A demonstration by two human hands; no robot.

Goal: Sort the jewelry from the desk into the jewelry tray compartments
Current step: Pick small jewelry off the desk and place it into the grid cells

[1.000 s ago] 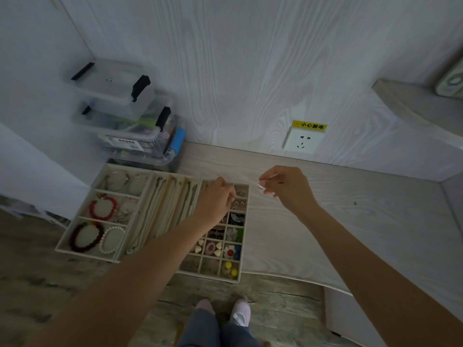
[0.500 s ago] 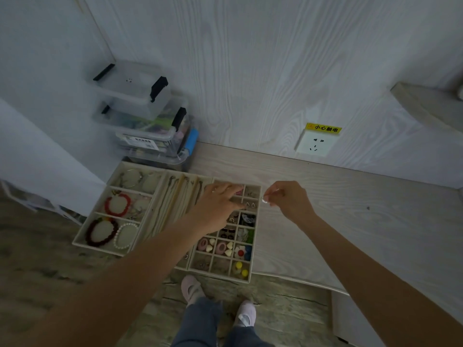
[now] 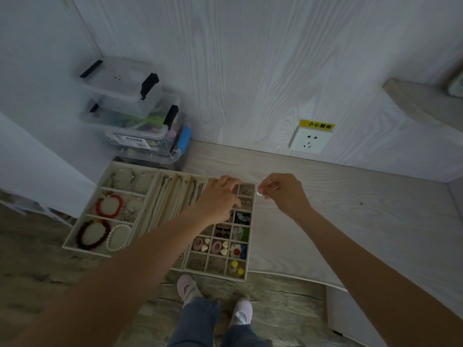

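The right hand (image 3: 285, 196) pinches a small silvery ring (image 3: 259, 193) between thumb and fingertips, holding it just above the right edge of the jewelry tray (image 3: 160, 214), by the far small compartments. The ring looks thin, pale and shiny. The left hand (image 3: 220, 201) reaches into the far small compartments, fingers curled down; whether they grip anything cannot be told. The beige tray lies at the left end of the desk (image 3: 338, 209), with bracelets, chains and small pieces sorted inside.

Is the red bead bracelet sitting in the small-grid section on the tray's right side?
No, the red bead bracelet lies in a large compartment on the tray's left side.
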